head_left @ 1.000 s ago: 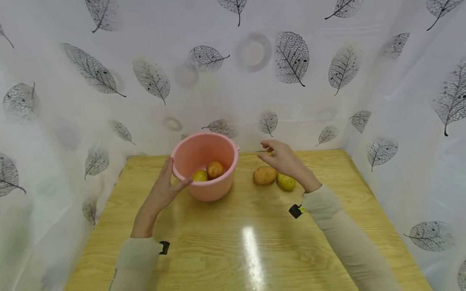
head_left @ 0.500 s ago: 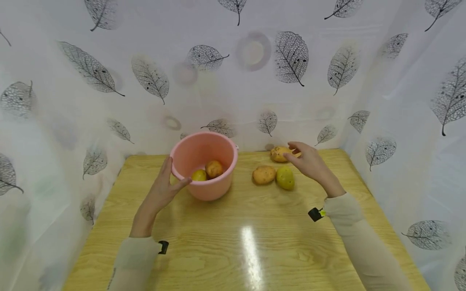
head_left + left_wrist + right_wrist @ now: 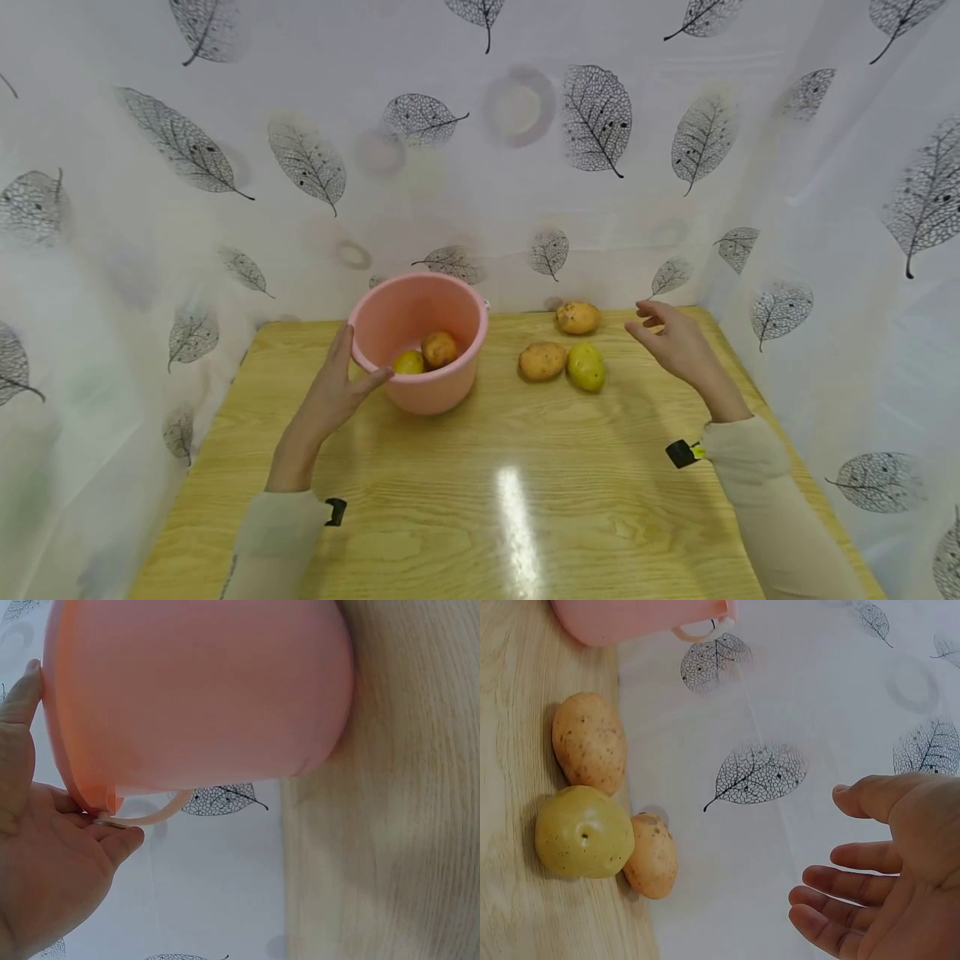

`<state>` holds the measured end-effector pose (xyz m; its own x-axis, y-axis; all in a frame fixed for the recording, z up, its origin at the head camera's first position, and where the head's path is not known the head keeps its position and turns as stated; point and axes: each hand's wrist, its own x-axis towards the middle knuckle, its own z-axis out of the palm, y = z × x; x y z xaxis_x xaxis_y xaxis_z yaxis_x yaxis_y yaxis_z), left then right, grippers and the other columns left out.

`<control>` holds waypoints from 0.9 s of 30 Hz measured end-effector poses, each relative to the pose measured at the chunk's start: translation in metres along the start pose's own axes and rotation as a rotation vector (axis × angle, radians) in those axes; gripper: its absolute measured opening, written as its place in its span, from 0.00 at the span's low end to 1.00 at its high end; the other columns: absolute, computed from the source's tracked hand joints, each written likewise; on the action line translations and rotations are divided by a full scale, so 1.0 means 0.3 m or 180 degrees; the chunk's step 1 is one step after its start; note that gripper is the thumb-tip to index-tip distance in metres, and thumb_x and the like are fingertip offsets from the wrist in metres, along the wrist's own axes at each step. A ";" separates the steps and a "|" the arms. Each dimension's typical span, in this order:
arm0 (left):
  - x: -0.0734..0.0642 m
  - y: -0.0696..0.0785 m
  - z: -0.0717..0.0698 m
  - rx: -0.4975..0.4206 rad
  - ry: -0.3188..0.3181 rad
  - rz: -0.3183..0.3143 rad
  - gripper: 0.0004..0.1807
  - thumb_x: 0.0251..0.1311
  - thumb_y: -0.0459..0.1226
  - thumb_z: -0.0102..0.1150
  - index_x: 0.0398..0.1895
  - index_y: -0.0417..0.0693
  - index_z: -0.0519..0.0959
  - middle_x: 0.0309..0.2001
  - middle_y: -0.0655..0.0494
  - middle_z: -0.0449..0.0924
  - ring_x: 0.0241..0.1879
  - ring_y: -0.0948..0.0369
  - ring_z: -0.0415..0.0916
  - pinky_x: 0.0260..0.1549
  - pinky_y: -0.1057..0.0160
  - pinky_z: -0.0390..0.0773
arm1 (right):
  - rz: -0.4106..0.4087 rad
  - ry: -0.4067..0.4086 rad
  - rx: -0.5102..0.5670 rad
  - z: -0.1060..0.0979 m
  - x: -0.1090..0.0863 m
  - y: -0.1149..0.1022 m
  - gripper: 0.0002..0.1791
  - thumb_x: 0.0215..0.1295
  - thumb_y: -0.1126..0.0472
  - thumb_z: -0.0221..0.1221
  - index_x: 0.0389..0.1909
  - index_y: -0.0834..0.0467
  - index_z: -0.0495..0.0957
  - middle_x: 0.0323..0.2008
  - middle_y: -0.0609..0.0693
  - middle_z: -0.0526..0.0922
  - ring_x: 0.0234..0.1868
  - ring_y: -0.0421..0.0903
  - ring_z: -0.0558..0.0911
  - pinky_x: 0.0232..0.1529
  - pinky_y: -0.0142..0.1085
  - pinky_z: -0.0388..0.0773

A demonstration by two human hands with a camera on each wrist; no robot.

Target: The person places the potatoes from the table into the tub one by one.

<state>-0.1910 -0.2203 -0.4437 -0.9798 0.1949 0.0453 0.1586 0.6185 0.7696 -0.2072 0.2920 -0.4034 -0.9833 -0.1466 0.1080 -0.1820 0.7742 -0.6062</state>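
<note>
A pink bucket [image 3: 429,392] stands on the table, tilting no way that I can see. My left hand [image 3: 327,400] grips its rim at the near left, thumb on the front edge; in the left wrist view the fingers [image 3: 112,838] lie at the rim by the handle's end. Inside it lie a yellow-green fruit [image 3: 408,362] and a brown potato [image 3: 439,348]. Right of the bucket are two potatoes, one nearer [image 3: 542,361] and one farther back [image 3: 577,317], plus a green pear [image 3: 587,367]. My right hand [image 3: 678,346] hovers right of them, fingers loosely bent, holding nothing.
The wood-grain table [image 3: 420,517] is bordered at the back and sides by a white curtain [image 3: 480,192] with a leaf print. The bucket's pale handle [image 3: 161,814] hangs down on its outer side. A light glare crosses the table's front.
My right hand has moved right, from above the potatoes and pear to beyond them, uncovering the rear potato. My left hand and the bucket stay in place.
</note>
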 end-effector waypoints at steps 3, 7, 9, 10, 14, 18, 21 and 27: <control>0.001 -0.002 0.001 0.0000 -0.0001 -0.0002 0.61 0.68 0.57 0.63 0.84 0.48 0.29 0.84 0.46 0.27 0.81 0.40 0.34 0.72 0.30 0.46 | 0.0019 0.0043 -0.0012 -0.002 -0.008 0.015 0.34 0.80 0.49 0.54 0.72 0.73 0.65 0.63 0.73 0.74 0.60 0.70 0.77 0.58 0.62 0.75; 0.000 0.000 0.001 -0.0008 0.0003 -0.0006 0.60 0.69 0.56 0.63 0.84 0.48 0.29 0.84 0.46 0.27 0.81 0.40 0.34 0.72 0.29 0.47 | 0.0041 0.0093 -0.0009 0.007 -0.011 0.038 0.34 0.80 0.50 0.54 0.72 0.73 0.65 0.62 0.73 0.75 0.58 0.70 0.78 0.56 0.63 0.77; 0.000 0.002 0.002 -0.0016 0.0008 -0.0004 0.60 0.69 0.54 0.64 0.84 0.48 0.30 0.84 0.46 0.28 0.81 0.40 0.34 0.72 0.29 0.47 | 0.0050 0.0114 0.0005 0.019 -0.013 0.048 0.34 0.80 0.50 0.55 0.71 0.73 0.66 0.61 0.73 0.76 0.57 0.70 0.79 0.54 0.63 0.78; 0.000 0.003 0.002 -0.0018 0.0010 -0.0002 0.60 0.69 0.54 0.64 0.84 0.48 0.30 0.84 0.46 0.28 0.81 0.40 0.34 0.72 0.29 0.47 | 0.0050 0.0122 0.0016 0.026 -0.014 0.052 0.33 0.80 0.51 0.55 0.71 0.74 0.66 0.61 0.73 0.76 0.57 0.70 0.79 0.54 0.63 0.78; -0.001 0.004 0.004 -0.0036 0.0018 0.0015 0.59 0.70 0.51 0.64 0.84 0.48 0.30 0.84 0.47 0.28 0.81 0.40 0.35 0.72 0.29 0.47 | 0.0111 0.0095 0.0030 0.063 -0.020 0.068 0.34 0.80 0.50 0.54 0.71 0.74 0.66 0.62 0.73 0.76 0.59 0.69 0.78 0.55 0.63 0.77; -0.002 0.002 0.003 -0.0011 0.0026 0.0016 0.59 0.69 0.53 0.64 0.84 0.48 0.30 0.84 0.47 0.28 0.81 0.41 0.35 0.72 0.30 0.47 | 0.0191 0.0029 0.0042 0.112 -0.027 0.085 0.35 0.80 0.49 0.53 0.71 0.74 0.65 0.62 0.73 0.75 0.59 0.69 0.78 0.55 0.63 0.77; -0.002 0.002 0.002 0.0015 0.0022 0.0004 0.59 0.69 0.53 0.63 0.84 0.47 0.30 0.84 0.46 0.28 0.81 0.40 0.35 0.72 0.30 0.47 | 0.0276 -0.0005 0.0031 0.153 -0.032 0.094 0.36 0.80 0.47 0.53 0.71 0.74 0.65 0.62 0.73 0.76 0.58 0.68 0.78 0.54 0.62 0.78; 0.000 -0.001 0.003 0.0031 0.0017 -0.0021 0.60 0.69 0.54 0.64 0.84 0.47 0.30 0.84 0.46 0.28 0.81 0.41 0.35 0.72 0.30 0.47 | 0.0499 -0.0032 0.0000 0.236 -0.035 0.115 0.37 0.80 0.45 0.53 0.70 0.75 0.66 0.60 0.73 0.76 0.58 0.68 0.79 0.55 0.60 0.78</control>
<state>-0.1911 -0.2199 -0.4444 -0.9815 0.1866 0.0436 0.1532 0.6271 0.7637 -0.2027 0.2768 -0.4812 -0.9995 -0.0301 0.0041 -0.0263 0.7882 -0.6149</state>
